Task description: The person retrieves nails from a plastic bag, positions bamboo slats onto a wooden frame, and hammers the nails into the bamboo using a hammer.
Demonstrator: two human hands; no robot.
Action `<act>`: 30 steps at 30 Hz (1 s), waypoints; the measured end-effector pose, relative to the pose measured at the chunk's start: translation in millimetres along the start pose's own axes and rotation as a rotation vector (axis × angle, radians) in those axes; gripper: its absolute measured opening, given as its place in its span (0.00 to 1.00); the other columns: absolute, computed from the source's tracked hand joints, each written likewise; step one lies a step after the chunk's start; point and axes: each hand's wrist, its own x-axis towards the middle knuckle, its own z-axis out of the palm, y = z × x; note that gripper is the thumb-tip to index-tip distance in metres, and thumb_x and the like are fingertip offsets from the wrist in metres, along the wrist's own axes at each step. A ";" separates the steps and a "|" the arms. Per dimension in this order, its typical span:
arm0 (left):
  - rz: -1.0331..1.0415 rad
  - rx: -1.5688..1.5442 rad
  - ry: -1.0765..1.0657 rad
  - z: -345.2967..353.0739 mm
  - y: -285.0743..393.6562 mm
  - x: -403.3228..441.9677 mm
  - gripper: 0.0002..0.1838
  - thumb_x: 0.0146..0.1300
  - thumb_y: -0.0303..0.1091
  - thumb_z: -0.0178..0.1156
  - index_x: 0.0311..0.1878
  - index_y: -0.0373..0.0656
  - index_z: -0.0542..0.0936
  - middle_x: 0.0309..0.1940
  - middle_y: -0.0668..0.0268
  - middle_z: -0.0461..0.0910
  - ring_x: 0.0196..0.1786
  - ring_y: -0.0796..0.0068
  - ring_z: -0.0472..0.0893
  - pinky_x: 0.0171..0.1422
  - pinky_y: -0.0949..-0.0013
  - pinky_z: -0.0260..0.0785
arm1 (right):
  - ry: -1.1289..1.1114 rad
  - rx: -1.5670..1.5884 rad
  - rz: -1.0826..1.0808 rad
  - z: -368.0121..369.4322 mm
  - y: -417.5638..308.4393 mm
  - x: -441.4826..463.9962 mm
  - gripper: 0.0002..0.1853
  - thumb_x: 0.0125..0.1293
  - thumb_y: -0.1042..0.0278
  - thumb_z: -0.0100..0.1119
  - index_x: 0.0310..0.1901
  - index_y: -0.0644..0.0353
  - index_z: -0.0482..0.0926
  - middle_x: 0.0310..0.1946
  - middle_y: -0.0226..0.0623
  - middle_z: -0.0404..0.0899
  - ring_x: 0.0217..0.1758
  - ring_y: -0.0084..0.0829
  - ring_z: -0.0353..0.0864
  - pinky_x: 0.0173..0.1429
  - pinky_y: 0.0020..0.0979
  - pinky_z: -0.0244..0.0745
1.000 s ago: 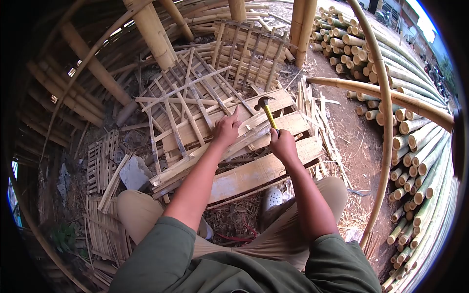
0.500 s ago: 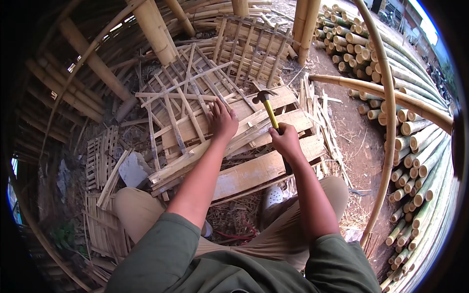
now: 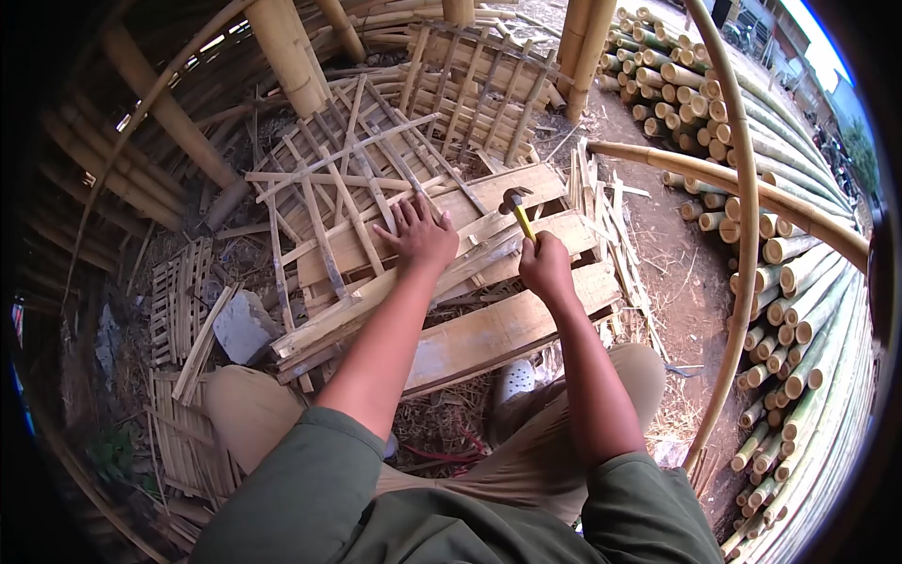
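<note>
Right hand grips a claw hammer while the left spreads over a slat lattice

The person's right hand [image 3: 548, 266] wraps its fingers round the yellow handle of the claw hammer [image 3: 521, 214], which tilts with its head uppermost, to the right of the slat lattice [image 3: 345, 195]. The left hand [image 3: 423, 240] lies palm down over the lattice's near right part, fingers spread; whether they press on the slats cannot be told.

Long wooden strips [image 3: 319, 334] run along the lattice's near side, passing under the left forearm. Nearer the person than the lattice lies a broad plank [image 3: 507, 331]. A grey block [image 3: 246, 327] sits just beside the lattice's near left corner. Beyond the lattice is a slatted panel [image 3: 481, 91], and well to its right, bamboo poles [image 3: 816, 282] are stacked.
</note>
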 end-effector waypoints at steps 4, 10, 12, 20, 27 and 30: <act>-0.001 -0.014 -0.006 -4.1 1.3 -2.6 0.36 0.73 0.54 0.35 0.79 0.50 0.48 0.80 0.60 0.45 0.82 0.60 0.40 0.75 0.29 0.17 | 0.026 0.086 0.081 -8.7 -17.9 6.9 0.15 0.68 0.61 0.57 0.39 0.69 0.77 0.32 0.59 0.81 0.39 0.58 0.81 0.43 0.50 0.74; 0.012 -0.057 0.018 -3.5 1.0 -3.3 0.36 0.72 0.52 0.37 0.78 0.45 0.49 0.79 0.56 0.46 0.81 0.56 0.41 0.74 0.26 0.21 | 0.011 0.071 0.079 -7.7 -24.5 11.9 0.14 0.67 0.59 0.57 0.37 0.63 0.81 0.32 0.51 0.83 0.39 0.51 0.84 0.44 0.46 0.76; 0.019 -0.066 0.024 -3.1 0.1 -3.1 0.35 0.72 0.51 0.38 0.78 0.45 0.50 0.79 0.56 0.46 0.81 0.55 0.42 0.74 0.26 0.22 | 0.050 -0.035 0.077 -11.1 -30.4 13.5 0.17 0.69 0.55 0.57 0.35 0.63 0.81 0.27 0.47 0.82 0.32 0.46 0.82 0.40 0.42 0.75; 0.000 -0.042 0.036 -1.8 1.4 -2.2 0.35 0.71 0.52 0.40 0.78 0.49 0.52 0.79 0.58 0.48 0.81 0.56 0.44 0.74 0.26 0.27 | 0.065 0.472 -0.145 -17.0 -28.3 21.3 0.19 0.76 0.60 0.50 0.32 0.67 0.76 0.18 0.29 0.70 0.22 0.19 0.65 0.29 0.28 0.62; -0.014 -0.022 0.026 2.2 1.7 1.3 0.36 0.70 0.52 0.41 0.78 0.50 0.51 0.79 0.60 0.48 0.81 0.58 0.45 0.75 0.27 0.29 | -0.286 1.079 -0.079 -37.9 -25.8 15.1 0.37 0.70 0.25 0.33 0.26 0.56 0.67 0.16 0.21 0.57 0.19 0.17 0.51 0.26 0.24 0.46; -0.014 -0.018 0.030 1.2 2.1 1.4 0.36 0.70 0.52 0.41 0.78 0.51 0.51 0.79 0.61 0.48 0.81 0.59 0.45 0.76 0.28 0.31 | -0.465 1.056 -0.088 -51.4 -23.9 14.7 0.43 0.63 0.16 0.18 0.20 0.53 0.63 0.14 0.22 0.57 0.18 0.20 0.52 0.26 0.25 0.45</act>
